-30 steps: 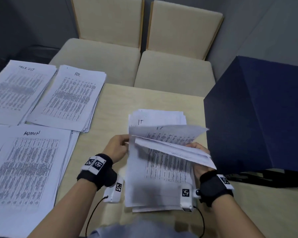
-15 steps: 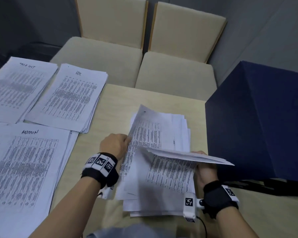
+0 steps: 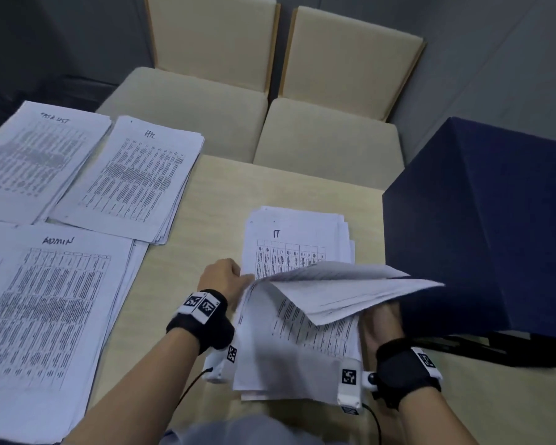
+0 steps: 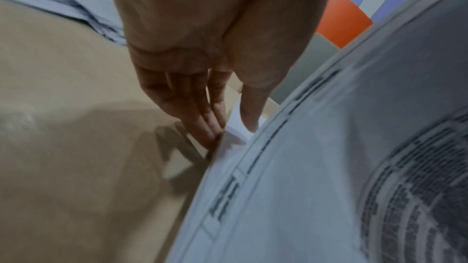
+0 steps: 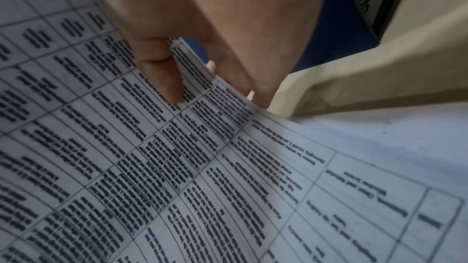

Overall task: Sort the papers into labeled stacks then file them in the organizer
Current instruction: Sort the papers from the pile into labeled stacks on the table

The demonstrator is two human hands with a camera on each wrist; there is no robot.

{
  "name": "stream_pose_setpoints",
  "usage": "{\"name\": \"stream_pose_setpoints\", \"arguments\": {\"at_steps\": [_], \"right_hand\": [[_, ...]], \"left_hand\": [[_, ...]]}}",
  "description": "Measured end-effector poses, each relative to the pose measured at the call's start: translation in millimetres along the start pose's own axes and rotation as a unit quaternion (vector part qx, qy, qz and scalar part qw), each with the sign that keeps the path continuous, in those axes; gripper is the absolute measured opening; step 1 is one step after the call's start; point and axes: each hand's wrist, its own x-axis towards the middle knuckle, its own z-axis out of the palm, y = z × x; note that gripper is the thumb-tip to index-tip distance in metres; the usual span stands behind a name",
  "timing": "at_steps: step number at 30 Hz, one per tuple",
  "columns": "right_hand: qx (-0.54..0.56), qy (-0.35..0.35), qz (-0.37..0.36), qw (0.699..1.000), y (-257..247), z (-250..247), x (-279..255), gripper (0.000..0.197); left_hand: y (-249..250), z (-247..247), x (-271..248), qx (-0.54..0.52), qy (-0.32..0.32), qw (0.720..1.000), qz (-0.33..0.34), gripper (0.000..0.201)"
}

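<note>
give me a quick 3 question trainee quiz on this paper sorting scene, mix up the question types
1. True or false: the stack marked HR lies beside the stack marked TASK LIST.
2. Multiple choice: what does the right hand hold? A) a pen B) lifted sheets from the pile in front of the person C) the dark blue box
3. Fill in: the left hand grips the pile's ___ edge.

Key
1. True
2. B
3. left
</note>
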Motion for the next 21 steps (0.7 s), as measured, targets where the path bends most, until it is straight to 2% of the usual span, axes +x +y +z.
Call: {"name": "stream_pose_setpoints", "arguments": {"at_steps": [2, 4, 7, 9, 10, 11, 13, 14, 15, 16, 17, 18, 19, 20, 21], "right_hand": [[-0.031, 0.01, 0.016, 0.999, -2.8, -3.2, 2.3, 0.039], [-0.052, 0.022, 0.028, 0.998, -6.0, -2.5, 2.4, 0.036], [-0.034, 0.026, 0.024, 0.999, -6.8, 0.9, -2.6, 0.033], [-0.025, 0.001, 0.01, 1.0, -8.1, 6.7, -6.0, 0.027], [-0.018, -0.025, 0.008, 1.0, -8.3, 7.8, -6.7, 0.016], [-0.005, -0.05, 0.012, 0.999, -9.6, 9.8, -4.6, 0.006], [0.0, -0.073, 0.049, 0.996, -7.6, 9.1, 3.9, 0.041], [-0.001, -0.082, 0.074, 0.994, -9.8, 12.0, 6.0, 0.052], [0.0, -0.088, 0.088, 0.992, -9.0, 12.2, 9.9, 0.06], [0.011, -0.097, 0.088, 0.991, -9.5, 14.4, 10.0, 0.059], [0.023, -0.093, 0.077, 0.992, -9.2, 14.4, 11.9, 0.047], [0.022, -0.077, 0.061, 0.995, -11.4, 14.2, 11.2, 0.028], [0.008, -0.069, 0.054, 0.996, -14.0, 14.4, 9.7, 0.009], [-0.018, -0.054, 0.052, 0.997, -16.5, 14.4, 6.9, 0.007], [-0.041, -0.044, 0.047, 0.997, -15.5, 13.2, 7.3, 0.017]], "left_hand": [[0.1, 3.7, 1.5, 0.037, 0.003, 0.999, 0.022, 0.031], [0.5, 0.3, 4.8, 0.129, -0.026, 0.991, 0.039, 0.03], [5.2, -12.2, 3.8, 0.254, -0.071, 0.964, 0.028, 0.038], [8.6, -20.6, 1.9, 0.289, -0.04, 0.956, 0.028, 0.041], [10.5, -25.5, 0.8, 0.289, -0.01, 0.957, 0.032, 0.04], [11.5, -29.5, 0.5, 0.276, 0.02, 0.96, 0.044, 0.037], [8.9, -33.0, 3.5, 0.178, 0.045, 0.979, 0.093, 0.026], [2.8, -31.8, 7.8, 0.079, 0.02, 0.989, 0.121, 0.023], [-4.4, -29.8, 11.9, -0.039, -0.031, 0.988, 0.143, 0.022], [-9.9, -28.2, 13.5, -0.155, -0.088, 0.972, 0.155, 0.022], [-14.4, -25.9, 14.2, -0.235, -0.136, 0.95, 0.151, 0.022], [-15.5, -24.7, 13.4, -0.273, -0.172, 0.936, 0.142, 0.019], [-15.5, -22.6, 12.6, -0.279, -0.192, 0.931, 0.136, 0.019], [-14.7, -19.6, 11.7, -0.271, -0.191, 0.935, 0.127, 0.028], [-12.6, -16.2, 10.1, -0.241, -0.163, 0.949, 0.121, 0.035]]}}
